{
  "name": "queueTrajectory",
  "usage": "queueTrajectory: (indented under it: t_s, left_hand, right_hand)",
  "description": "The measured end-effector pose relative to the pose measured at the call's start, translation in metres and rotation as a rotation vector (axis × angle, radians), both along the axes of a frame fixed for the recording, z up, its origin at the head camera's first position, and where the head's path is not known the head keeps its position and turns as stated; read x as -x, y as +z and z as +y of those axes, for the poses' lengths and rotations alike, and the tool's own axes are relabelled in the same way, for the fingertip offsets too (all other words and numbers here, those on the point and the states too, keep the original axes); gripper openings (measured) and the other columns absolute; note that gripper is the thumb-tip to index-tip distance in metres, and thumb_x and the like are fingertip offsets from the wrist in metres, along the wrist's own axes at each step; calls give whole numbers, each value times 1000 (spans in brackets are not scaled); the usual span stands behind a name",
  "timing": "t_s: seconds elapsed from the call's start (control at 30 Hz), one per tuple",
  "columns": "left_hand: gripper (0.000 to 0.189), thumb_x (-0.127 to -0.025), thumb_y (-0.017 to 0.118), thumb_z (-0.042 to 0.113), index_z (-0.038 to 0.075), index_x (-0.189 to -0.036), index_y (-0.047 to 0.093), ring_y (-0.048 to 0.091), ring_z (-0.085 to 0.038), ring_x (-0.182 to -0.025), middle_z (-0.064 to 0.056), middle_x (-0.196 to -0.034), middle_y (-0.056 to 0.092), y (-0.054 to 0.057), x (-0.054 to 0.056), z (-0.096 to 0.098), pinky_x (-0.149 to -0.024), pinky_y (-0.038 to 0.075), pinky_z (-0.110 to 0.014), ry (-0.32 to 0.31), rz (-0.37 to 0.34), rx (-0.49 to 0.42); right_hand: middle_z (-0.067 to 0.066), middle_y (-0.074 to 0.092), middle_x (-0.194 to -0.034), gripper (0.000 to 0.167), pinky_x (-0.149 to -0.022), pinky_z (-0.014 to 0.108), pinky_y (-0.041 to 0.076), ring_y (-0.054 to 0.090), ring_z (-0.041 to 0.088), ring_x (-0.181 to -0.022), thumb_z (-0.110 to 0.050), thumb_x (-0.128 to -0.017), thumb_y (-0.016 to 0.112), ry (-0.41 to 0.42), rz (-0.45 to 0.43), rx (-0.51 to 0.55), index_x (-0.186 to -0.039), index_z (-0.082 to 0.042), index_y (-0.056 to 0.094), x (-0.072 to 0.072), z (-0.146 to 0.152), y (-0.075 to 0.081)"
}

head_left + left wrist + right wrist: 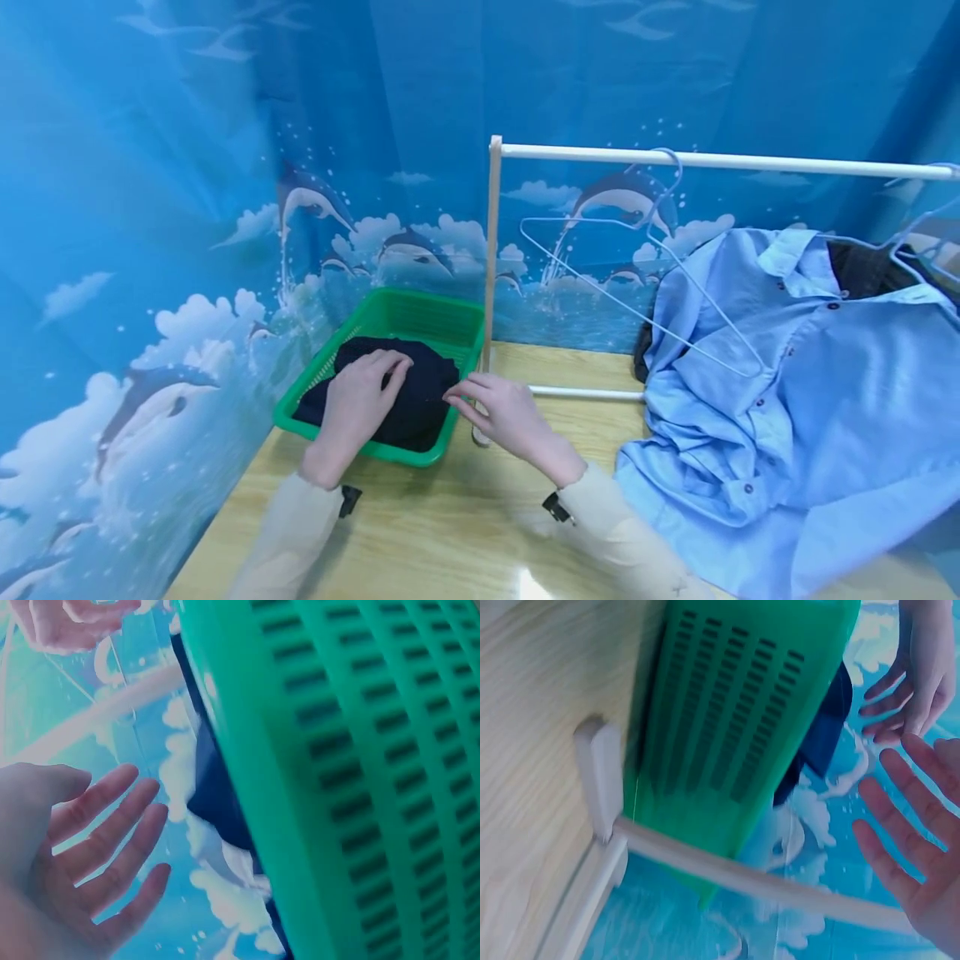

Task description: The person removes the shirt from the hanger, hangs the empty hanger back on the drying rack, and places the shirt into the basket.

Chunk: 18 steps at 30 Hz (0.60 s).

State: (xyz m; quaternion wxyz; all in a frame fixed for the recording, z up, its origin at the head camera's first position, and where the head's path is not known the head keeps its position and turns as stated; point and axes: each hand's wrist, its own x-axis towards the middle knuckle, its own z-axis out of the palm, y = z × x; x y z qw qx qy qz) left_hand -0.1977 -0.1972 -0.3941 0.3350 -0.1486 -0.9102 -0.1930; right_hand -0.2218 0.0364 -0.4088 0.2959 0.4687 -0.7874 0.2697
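Note:
A bundle of dark navy cloth [423, 392] lies in a green plastic basket [405, 456] on the left of the table. My left hand [358, 398] is over the basket's near left part, in front of the cloth in the head view. Its fingers [112, 840] are spread and loosely bent, with nothing in them. At the basket's right rim, my right hand [512, 414] is held up beside the rack post. The fingers [900, 814] of this hand are also apart and hold nothing. Both wrist views show the basket's slotted side, with cloth above its rim.
A white clothes rack [712, 160] stands right of the basket, its post [492, 250] close by. An empty hanger [600, 287] hangs from the bar. A light blue button shirt [870, 375] hangs at the right, draping onto the wooden table [450, 533]. Behind is a dolphin-print curtain [420, 100].

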Motion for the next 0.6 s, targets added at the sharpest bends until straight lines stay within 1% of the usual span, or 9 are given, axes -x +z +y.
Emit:
queueTrajectory:
  t_s: [0.03,0.1,0.3,0.47,0.6]
  left_hand:
    - [14,-98,70,24,12,-100,77,68,-23,-74,-5,-92,74,1,0,5,-60,56,-40,-6,7,7]
    - [14,-98,69,25,12,-98,76,66,-21,-70,-3,-88,74,1,-1,14,-58,55,-38,-22,20,26]
    - [12,-98,70,23,13,-95,76,64,-19,-69,-1,-84,73,2,1,33,-61,55,-35,-65,56,51]
    - [10,-97,71,19,12,-92,76,63,-19,-68,-2,-81,71,8,3,46,-61,54,-35,-116,110,60]
    - [10,-97,71,19,12,-92,76,63,-19,-68,-2,-80,71,14,7,54,-62,54,-36,-133,122,79]
  right_hand:
    - [-6,73,-87,4,-55,17,48,68,7,-67,-17,-92,76,-21,4,5,-96,-17,77,-1,5,0]
    - [-6,74,-84,2,-53,17,46,66,6,-63,-18,-93,75,-62,7,6,-93,-17,77,-3,15,2]
    - [-4,75,-83,5,-53,22,50,67,9,-63,-19,-93,75,-152,27,40,-91,-15,77,-10,44,11]
    - [-3,75,-84,11,-52,26,51,68,12,-64,-23,-95,72,-254,55,54,-93,-14,78,-17,72,22]
    - [0,76,-86,17,-51,30,53,71,16,-66,-26,-98,68,-320,99,75,-94,-14,78,-21,96,35]
